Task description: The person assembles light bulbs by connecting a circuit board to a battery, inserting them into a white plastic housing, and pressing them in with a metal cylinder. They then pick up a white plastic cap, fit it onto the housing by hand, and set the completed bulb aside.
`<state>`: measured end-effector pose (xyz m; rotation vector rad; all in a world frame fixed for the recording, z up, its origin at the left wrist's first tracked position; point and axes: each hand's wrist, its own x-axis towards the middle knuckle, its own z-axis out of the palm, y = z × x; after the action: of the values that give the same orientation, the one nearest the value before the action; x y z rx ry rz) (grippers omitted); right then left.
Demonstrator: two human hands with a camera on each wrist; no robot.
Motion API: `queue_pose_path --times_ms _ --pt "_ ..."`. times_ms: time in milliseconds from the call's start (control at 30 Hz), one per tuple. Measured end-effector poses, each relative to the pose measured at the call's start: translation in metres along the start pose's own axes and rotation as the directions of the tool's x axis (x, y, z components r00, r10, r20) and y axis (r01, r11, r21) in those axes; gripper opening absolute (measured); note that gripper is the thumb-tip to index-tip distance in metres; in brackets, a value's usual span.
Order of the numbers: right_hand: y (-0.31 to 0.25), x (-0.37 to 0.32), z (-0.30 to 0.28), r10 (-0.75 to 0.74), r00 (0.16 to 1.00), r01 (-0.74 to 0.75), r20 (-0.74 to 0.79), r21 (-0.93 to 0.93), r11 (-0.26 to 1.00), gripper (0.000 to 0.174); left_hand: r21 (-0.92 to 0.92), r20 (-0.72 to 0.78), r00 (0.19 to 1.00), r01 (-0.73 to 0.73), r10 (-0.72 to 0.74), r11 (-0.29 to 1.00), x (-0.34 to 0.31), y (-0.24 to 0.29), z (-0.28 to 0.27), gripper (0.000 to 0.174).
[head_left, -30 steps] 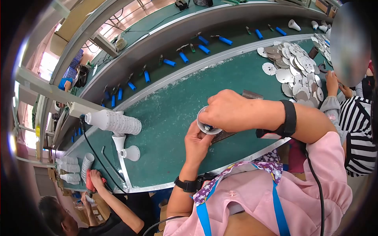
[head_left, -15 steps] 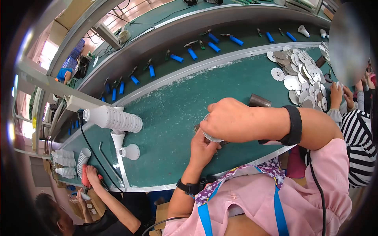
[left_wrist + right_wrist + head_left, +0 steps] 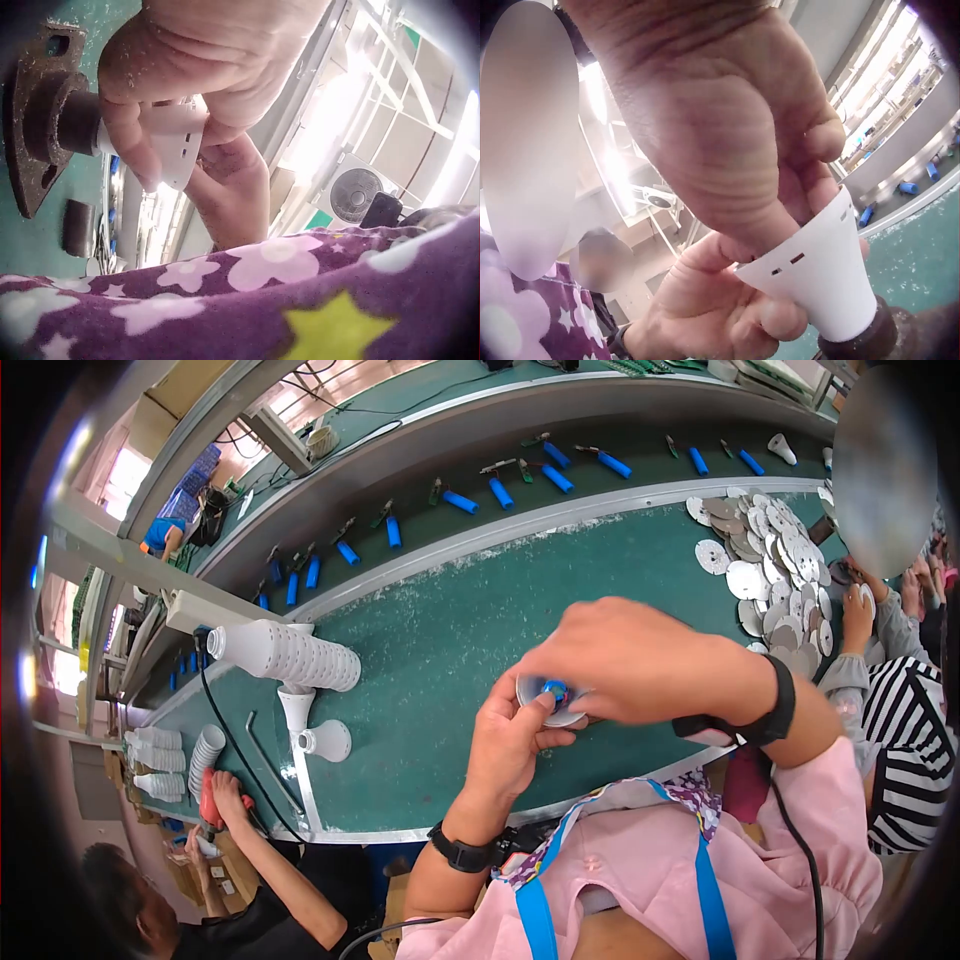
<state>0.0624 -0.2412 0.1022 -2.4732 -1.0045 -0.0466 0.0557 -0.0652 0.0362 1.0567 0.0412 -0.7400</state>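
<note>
A white cone-shaped lamp housing (image 3: 821, 277) with small slots near its rim stands with its narrow end on a dark metal fixture (image 3: 45, 127). My left hand (image 3: 505, 735) grips the housing from the side, its thumb over the rim. Inside the housing a blue part (image 3: 556, 688) shows in the head view. My right hand (image 3: 625, 660), blurred there, is at the opening. In the right wrist view its fingers reach down inside the rim, where their tips are hidden; I cannot tell whether they pinch anything.
Stacked white housings (image 3: 290, 658) and a bent metal rod (image 3: 270, 760) are to the left. A pile of metal discs (image 3: 780, 580) lies at right. Blue cylinders (image 3: 500, 493) with small green boards line the far channel. Other people work at both ends, one holding a red power tool (image 3: 210, 800).
My right hand, over the housing's opening half a second ago, has shifted rightward, uncovering the blue part inside. The left hand keeps its grip on the housing. The head view has shifted slightly.
</note>
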Motion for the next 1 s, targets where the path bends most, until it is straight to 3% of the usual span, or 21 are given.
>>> queue_pose_path --times_ms 67,133,167,233,300,367,433,467,533,567,633,667,733,767,867,933,1000 --pt "0.011 -0.024 -0.002 0.17 0.944 -0.163 -0.284 0.049 0.985 0.038 0.0 0.0 1.0 -0.001 0.001 1.0 -0.001 0.0 0.001 0.038" --pt "0.036 -0.056 0.026 0.29 0.806 -0.43 -0.516 -0.174 0.886 0.041 0.0 -0.015 1.0 -0.013 0.013 1.0 -0.001 0.001 0.002 0.04" --pt "0.046 -0.071 0.042 0.287 0.806 -0.429 -0.518 -0.176 0.886 0.041 0.013 -0.012 1.0 -0.008 0.008 1.0 -0.001 0.001 0.003 0.04" --pt "0.059 -0.095 0.07 0.468 0.795 -0.588 -0.387 -0.298 0.752 0.048 0.017 -0.015 1.0 -0.01 0.01 1.0 -0.001 0.001 0.003 0.04" --pt "0.066 -0.101 0.087 0.472 0.796 -0.597 -0.38 -0.362 0.716 0.051 0.004 -0.014 1.0 -0.013 0.013 1.0 -0.001 -0.001 0.003 0.04" --pt "0.071 -0.103 0.088 0.464 0.804 -0.592 -0.372 -0.429 0.682 0.053 -0.013 -0.018 0.999 -0.03 0.029 0.999 -0.001 -0.001 0.002 0.04" --pt "0.072 -0.104 0.085 0.512 0.781 -0.594 -0.358 -0.169 0.787 0.056 0.041 -0.021 0.999 -0.034 0.035 0.999 -0.001 -0.001 0.002 0.041" --pt "0.067 -0.096 0.076 0.504 0.786 -0.587 -0.358 -0.176 0.79 0.056 0.037 -0.023 0.999 -0.043 0.044 0.998 0.0 0.0 0.003 0.041" --pt "0.041 -0.076 0.05 0.489 0.735 -0.486 -0.469 0.138 0.863 0.056 0.06 -0.021 0.999 -0.033 0.035 0.998 0.0 -0.001 0.003 0.04" --pt "0.026 -0.065 0.036 0.496 0.735 -0.488 -0.462 0.147 0.86 0.056 0.06 -0.028 0.999 -0.024 0.026 0.998 0.0 -0.002 0.003 0.04" --pt "0.003 -0.04 0.008 0.255 0.799 -0.15 -0.545 0.231 0.961 0.053 0.054 -0.029 0.999 -0.017 0.019 0.998 0.001 -0.001 0.003 0.04" --pt "-0.002 -0.032 0.003 0.25 0.799 -0.145 -0.547 0.228 0.963 0.053 0.055 -0.029 0.999 -0.023 0.025 0.998 0.001 -0.001 0.002 0.04" --pt "-0.009 -0.019 -0.005 0.027 0.871 -0.016 -0.49 0.027 1.0 0.048 -0.004 -0.014 1.0 -0.007 0.007 1.0 0.001 -0.003 0.0 0.041" --pt "-0.01 -0.019 0.001 0.061 0.946 -0.073 -0.317 -0.027 0.997 0.046 -0.013 -0.018 1.0 -0.018 0.018 1.0 0.001 -0.004 0.0 0.041" --pt "-0.01 -0.017 0.001 0.044 0.962 -0.061 -0.269 -0.058 0.996 0.046 -0.003 -0.042 0.999 -0.023 0.023 1.0 0.003 -0.004 0.0 0.042" --pt "-0.016 -0.012 -0.007 0.058 0.947 -0.078 -0.317 -0.052 0.996 0.046 0.008 -0.03 0.999 0.01 -0.01 1.0 0.003 -0.004 -0.001 0.042" --pt "-0.021 -0.007 -0.013 0.021 0.885 -0.059 -0.464 -0.066 0.996 0.047 0.012 -0.018 1.0 0.015 -0.015 1.0 0.003 -0.003 -0.001 0.042"
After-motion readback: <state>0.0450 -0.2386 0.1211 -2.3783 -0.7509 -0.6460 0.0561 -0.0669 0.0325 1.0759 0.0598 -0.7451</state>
